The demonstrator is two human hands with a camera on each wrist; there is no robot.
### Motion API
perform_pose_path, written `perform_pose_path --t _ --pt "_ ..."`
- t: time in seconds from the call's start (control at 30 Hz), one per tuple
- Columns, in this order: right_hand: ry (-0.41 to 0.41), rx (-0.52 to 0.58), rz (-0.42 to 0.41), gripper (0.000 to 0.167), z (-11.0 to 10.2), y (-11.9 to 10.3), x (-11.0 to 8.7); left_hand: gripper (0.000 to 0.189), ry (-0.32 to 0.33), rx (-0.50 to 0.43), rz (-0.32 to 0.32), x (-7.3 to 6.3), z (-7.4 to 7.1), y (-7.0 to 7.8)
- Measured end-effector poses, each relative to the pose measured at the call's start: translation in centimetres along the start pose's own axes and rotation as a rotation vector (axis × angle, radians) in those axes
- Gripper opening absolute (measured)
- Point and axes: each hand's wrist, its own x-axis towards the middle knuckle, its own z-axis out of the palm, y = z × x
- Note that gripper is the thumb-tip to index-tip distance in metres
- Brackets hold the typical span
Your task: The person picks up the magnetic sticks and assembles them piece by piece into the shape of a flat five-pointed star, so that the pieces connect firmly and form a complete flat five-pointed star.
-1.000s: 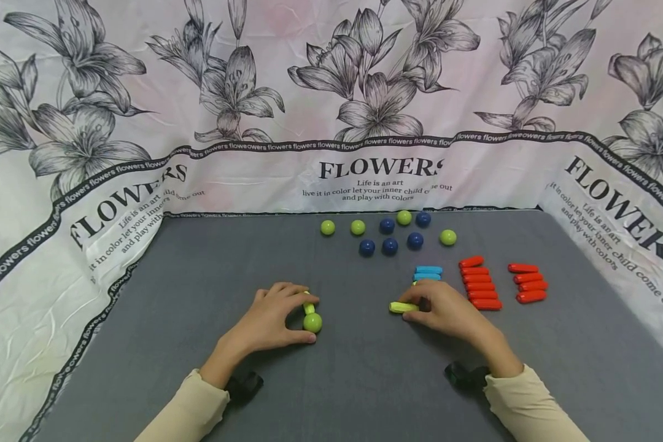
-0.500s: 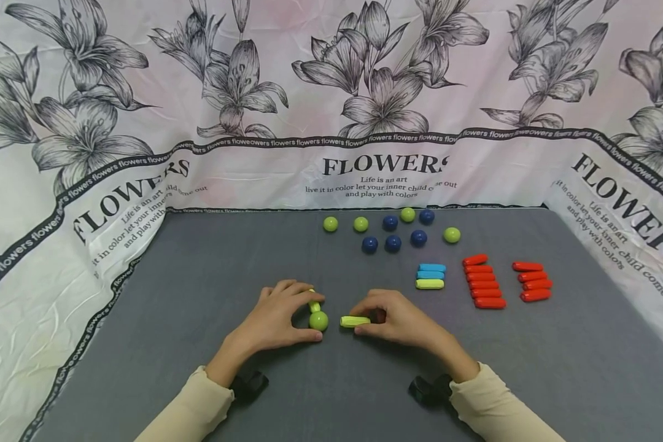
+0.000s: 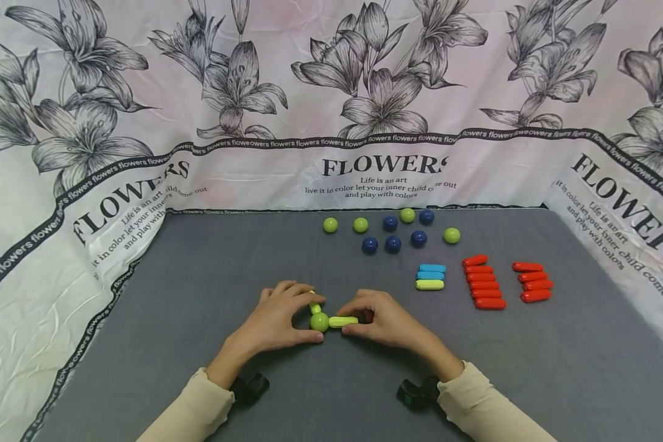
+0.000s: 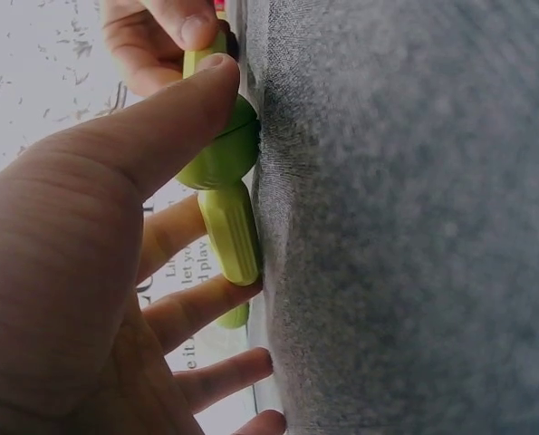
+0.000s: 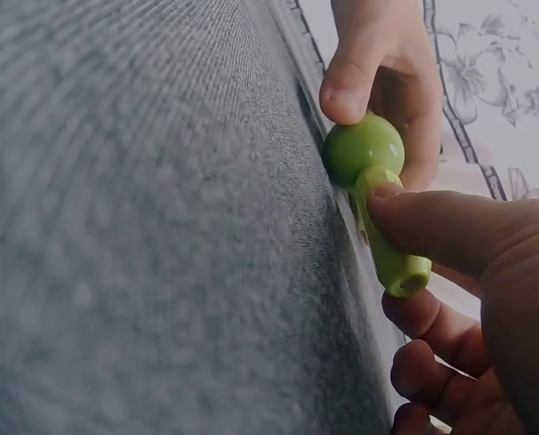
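Observation:
My left hand (image 3: 267, 320) holds a glossy green ball (image 3: 319, 322) with a short yellow-green rod (image 3: 315, 307) joined to its far side. The thumb presses the ball and the fingers curl round the rod's far end. My right hand (image 3: 388, 319) pinches a second, ribbed yellow-green rod (image 3: 342, 321) between thumb and fingers. Its left end meets the ball's right side. In the right wrist view, this rod (image 5: 399, 258) shows a hollow near end and overlaps the ball (image 5: 364, 149). The left wrist view shows the first rod (image 4: 231, 231) reaching from the ball to the fingers.
Loose green balls (image 3: 360, 224) and dark blue balls (image 3: 393, 244) lie at the back of the grey table (image 3: 226, 258). Right of centre are two blue rods (image 3: 432, 268) and a yellow-green rod (image 3: 430, 285). Several red rods (image 3: 483, 285) form two columns farther right.
My right hand has carried the yellow-green rod leftward from beside the blue rods until it touches the green ball. The left hand has kept its hold, almost still.

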Motion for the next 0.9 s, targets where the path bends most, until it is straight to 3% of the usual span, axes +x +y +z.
perform_pose_path --t 0.9 --pt "-0.017 0.014 -0.013 0.027 0.61 0.06 -0.23 0.066 -0.023 -0.060 -0.005 0.02 -0.12 -0.27"
